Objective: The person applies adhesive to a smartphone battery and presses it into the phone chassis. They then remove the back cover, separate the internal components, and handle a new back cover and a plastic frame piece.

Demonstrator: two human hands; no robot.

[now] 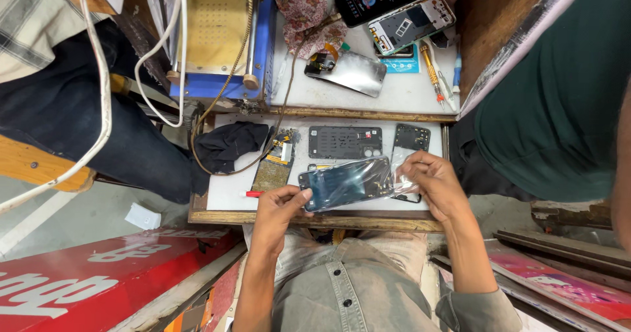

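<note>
Grey shirt fabric with a buttoned placket point(342, 292) fills the bottom of the view, and both forearms rise from it toward the work tray point(227, 194). Between the hands hangs a phone part in a clear plastic sleeve point(346, 183), held just above the tray's near edge. Its long axis runs side to side, tilted slightly up toward the right. Left hand point(279, 210) closes on the sleeve's left end, thumb pressed on top. Right hand point(430, 182) pinches the loose plastic at the right end, fingers curled. Each hand has one end; neither is nearer. Beyond the hands lie a dark phone frame point(345, 142), a back cover point(411, 137) and a black cloth point(227, 145).
</note>
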